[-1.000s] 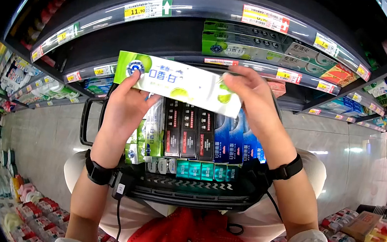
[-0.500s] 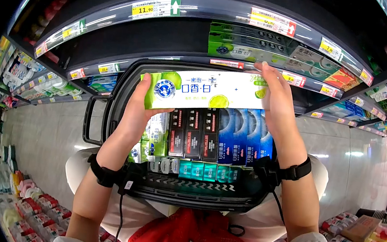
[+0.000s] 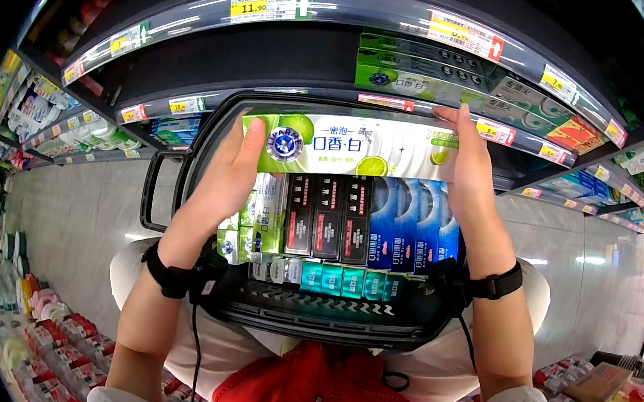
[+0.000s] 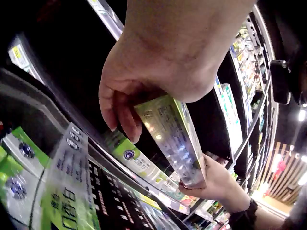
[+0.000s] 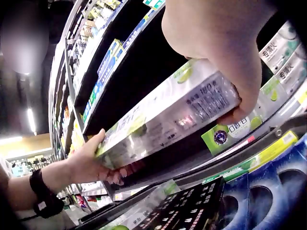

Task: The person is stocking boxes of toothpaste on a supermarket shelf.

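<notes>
A long white and green box with lime pictures is held level between both hands in the head view. The left hand grips its green end, thumb on the front face. At the other end the right hand pinches it, a finger pointing upward. Below the box lies a black basket holding black boxes, blue boxes, teal boxes and green-white boxes. The left wrist view shows the box's side under the left hand.
A shelf behind the basket carries more green-white boxes and price labels. Red-labelled packs lie at the lower left; a cardboard box stands at the lower right. Black cables hang from both wrists.
The box has come down from above the basket's back edge and moved right, turning from tilted to nearly level. Both hands moved with it. The left thumb has shifted to the box's green end.
</notes>
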A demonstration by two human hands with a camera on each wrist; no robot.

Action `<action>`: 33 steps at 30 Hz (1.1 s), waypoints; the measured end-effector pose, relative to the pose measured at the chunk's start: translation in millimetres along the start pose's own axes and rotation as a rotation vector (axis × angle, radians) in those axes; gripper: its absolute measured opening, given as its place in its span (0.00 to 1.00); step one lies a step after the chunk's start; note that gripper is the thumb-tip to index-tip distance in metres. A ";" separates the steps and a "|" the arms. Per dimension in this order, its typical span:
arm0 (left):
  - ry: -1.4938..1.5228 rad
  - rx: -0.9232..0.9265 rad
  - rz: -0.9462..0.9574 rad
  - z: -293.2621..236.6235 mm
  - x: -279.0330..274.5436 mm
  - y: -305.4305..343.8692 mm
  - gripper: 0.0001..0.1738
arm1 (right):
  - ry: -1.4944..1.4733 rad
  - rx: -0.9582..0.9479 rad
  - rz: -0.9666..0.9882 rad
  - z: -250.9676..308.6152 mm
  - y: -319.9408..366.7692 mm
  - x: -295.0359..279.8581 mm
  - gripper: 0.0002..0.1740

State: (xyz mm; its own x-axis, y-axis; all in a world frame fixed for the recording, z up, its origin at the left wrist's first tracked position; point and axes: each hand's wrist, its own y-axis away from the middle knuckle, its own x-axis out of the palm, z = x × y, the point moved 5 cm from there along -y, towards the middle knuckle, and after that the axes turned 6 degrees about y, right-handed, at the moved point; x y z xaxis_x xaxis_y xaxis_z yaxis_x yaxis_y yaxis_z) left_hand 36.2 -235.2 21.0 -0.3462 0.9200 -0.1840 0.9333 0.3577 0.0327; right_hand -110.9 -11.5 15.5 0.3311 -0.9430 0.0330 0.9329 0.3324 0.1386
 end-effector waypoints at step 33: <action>-1.022 0.482 0.185 -13.7 -7.5 1.7 0.42 | -0.342 0.203 -0.136 -33.1 14.1 1.5 0.10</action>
State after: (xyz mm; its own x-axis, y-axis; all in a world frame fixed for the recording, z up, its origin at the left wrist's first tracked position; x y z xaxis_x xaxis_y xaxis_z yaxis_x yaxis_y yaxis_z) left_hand 39.0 -239.3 35.9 -0.1662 0.3123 -0.9353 0.9777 -0.0711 -0.1975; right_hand -92.5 -7.8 -15.2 0.1085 -0.9401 0.3233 0.9068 0.2268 0.3553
